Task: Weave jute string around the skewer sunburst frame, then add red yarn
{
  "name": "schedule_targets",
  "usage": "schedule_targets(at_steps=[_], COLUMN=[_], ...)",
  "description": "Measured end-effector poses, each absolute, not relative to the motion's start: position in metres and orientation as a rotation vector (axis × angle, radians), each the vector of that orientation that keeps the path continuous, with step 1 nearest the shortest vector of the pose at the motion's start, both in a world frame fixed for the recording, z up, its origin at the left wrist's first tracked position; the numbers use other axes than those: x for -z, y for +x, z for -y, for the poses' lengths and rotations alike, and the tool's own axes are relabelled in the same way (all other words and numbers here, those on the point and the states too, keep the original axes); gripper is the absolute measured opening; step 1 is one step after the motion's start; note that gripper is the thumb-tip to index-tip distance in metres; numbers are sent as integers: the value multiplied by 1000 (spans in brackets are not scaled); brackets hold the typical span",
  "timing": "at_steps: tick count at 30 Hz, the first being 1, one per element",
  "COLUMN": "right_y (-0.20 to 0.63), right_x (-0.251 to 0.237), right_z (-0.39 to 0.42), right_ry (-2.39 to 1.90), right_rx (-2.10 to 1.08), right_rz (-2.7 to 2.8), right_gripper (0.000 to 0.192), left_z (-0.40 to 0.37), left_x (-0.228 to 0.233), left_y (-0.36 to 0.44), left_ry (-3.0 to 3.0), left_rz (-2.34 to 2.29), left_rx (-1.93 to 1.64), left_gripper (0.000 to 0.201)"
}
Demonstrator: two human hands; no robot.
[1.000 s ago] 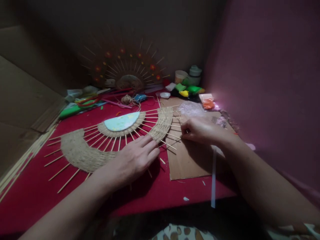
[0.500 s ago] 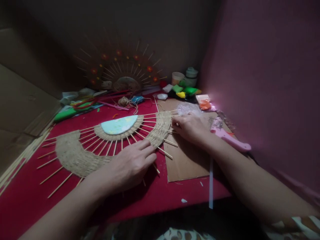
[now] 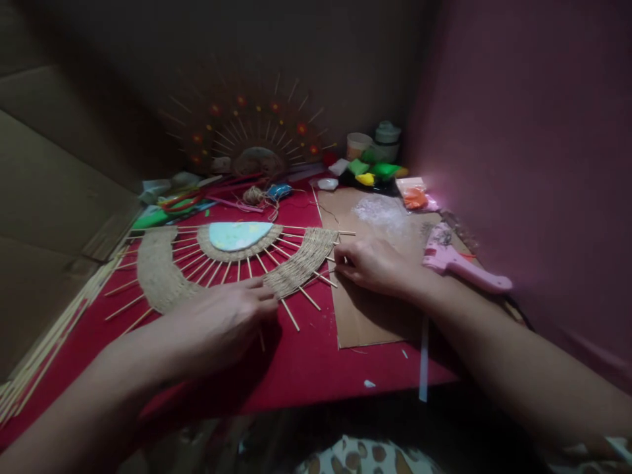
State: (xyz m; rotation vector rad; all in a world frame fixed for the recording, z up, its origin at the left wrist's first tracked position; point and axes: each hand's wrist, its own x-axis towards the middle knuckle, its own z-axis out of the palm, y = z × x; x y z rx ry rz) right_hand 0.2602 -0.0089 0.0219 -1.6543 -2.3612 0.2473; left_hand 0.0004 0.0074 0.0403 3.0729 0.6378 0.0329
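Note:
A half-round woven piece (image 3: 162, 276) of thin wooden sticks and jute cord lies flat on the red table (image 3: 316, 368), with a pale blue half-disc (image 3: 237, 234) at its centre. My left hand (image 3: 222, 322) rests palm down on its near edge, fingers flat on the sticks. My right hand (image 3: 370, 263) pinches the stick ends at the right end of the weave, over a brown cardboard sheet (image 3: 375, 316).
A pink glue gun (image 3: 459, 262) lies right of the cardboard. A finished stick fan with red dots (image 3: 251, 141) stands at the back, beside cups, coloured clay, scissors and a jute ball (image 3: 253, 195). Loose sticks (image 3: 44, 342) lie along the left edge. Cardboard walls surround the table.
The woven piece has turned, its right end swinging toward me and its left end away. My left hand slid left along it; my right hand followed the right end.

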Motion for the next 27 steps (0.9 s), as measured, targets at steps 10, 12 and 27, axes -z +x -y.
schedule_targets(at_steps=[10,12,27], right_y=[258,258,279], right_x=[-12,-12,-31], right_z=[7,6,2], right_ry=[-1656,-1649,-1653], right_rx=[-181,-193,-327], right_rz=[2282,2261,2171], right_gripper=[12,12,8], left_z=[-19,-20,-18], left_x=[-23,-18,-12], left_y=[45,45,39], left_ry=[3290,3353,3435], left_rz=[-579,-451,-277], left_rx=[-141,-129,-122], left_gripper=[18,18,20])
